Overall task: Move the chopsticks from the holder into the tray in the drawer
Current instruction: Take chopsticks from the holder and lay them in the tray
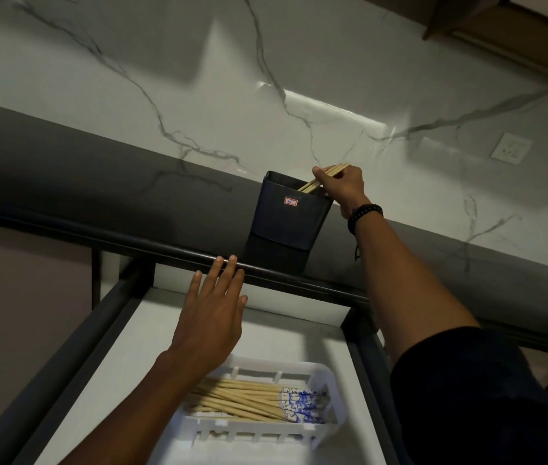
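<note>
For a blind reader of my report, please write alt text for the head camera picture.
A person's right hand pinches a few chopsticks at the rim of a dark holder on a counter. The left hand is open above an open drawer, where a white tray holds a pile of chopsticks.

The holder (286, 226) is standing on the tabletop (98, 182) by its front edge, the wall (299, 78) behind it. A few chopsticks (322, 177) are leaning out at the holder's right, in the right hand (341, 186). Before the holder the drawer (125, 347) is sitting open, the tray (328, 375) in it holding a pile of chopsticks (249, 397).
</note>
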